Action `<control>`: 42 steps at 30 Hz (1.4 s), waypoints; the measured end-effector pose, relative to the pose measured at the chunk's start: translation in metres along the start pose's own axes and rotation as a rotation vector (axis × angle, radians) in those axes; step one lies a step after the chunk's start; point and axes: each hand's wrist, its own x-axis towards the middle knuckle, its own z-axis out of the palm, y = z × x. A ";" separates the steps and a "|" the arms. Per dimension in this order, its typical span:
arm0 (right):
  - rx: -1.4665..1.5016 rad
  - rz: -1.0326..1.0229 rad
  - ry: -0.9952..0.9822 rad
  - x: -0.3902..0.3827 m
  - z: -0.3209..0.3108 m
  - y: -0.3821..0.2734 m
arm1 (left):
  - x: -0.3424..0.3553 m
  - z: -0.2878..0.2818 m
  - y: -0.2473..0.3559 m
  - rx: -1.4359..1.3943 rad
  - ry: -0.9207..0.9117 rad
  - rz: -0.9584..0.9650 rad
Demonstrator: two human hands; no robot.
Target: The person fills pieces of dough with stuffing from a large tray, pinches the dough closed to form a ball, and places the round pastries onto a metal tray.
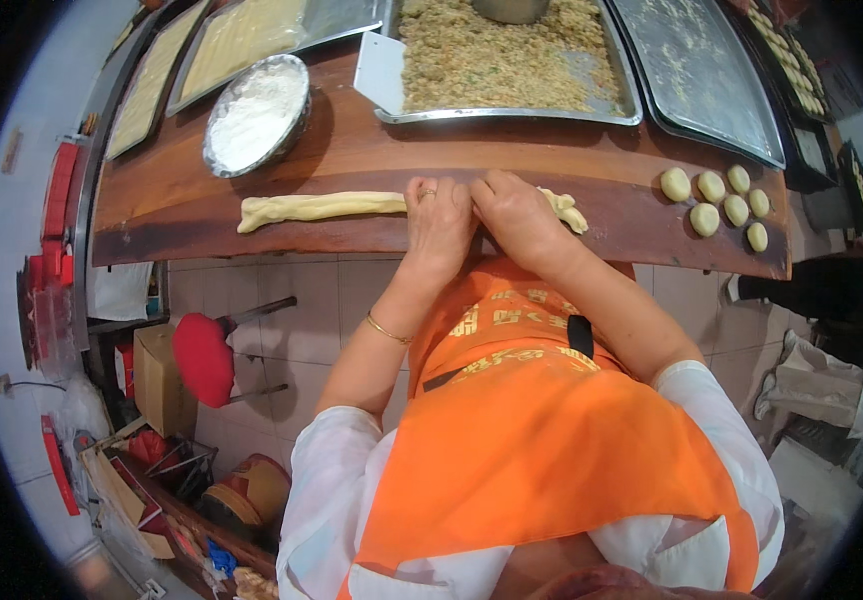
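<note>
A long pale dough rope (pixel 322 207) lies along the front of the wooden worktop. My left hand (pixel 437 225) grips it near the middle, fingers curled over it. Close beside, almost touching, my right hand (pixel 515 215) is closed on the same rope, whose short lumpy end (pixel 565 208) shows beyond my fingers. Several small round dough balls (pixel 706 219) sit to the right. A metal bowl of white flour (pixel 257 112) stands behind the rope's left part. A white scraper (pixel 380 72) rests at the left end of a metal pan (pixel 512 115) holding crumbly filling and a steel container.
Trays with flat dough (pixel 242 45) lie back left, a bare tray (pixel 692 80) back right. Below the worktop's edge (pixel 182 255) are a red stool (pixel 200 360) and a cardboard box (pixel 162 385). Dark-clad legs of another person (pixel 812 295) show at the right.
</note>
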 end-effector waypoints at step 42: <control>0.494 0.639 0.280 -0.096 -0.115 0.109 | 0.098 0.075 0.097 -0.150 -0.332 0.314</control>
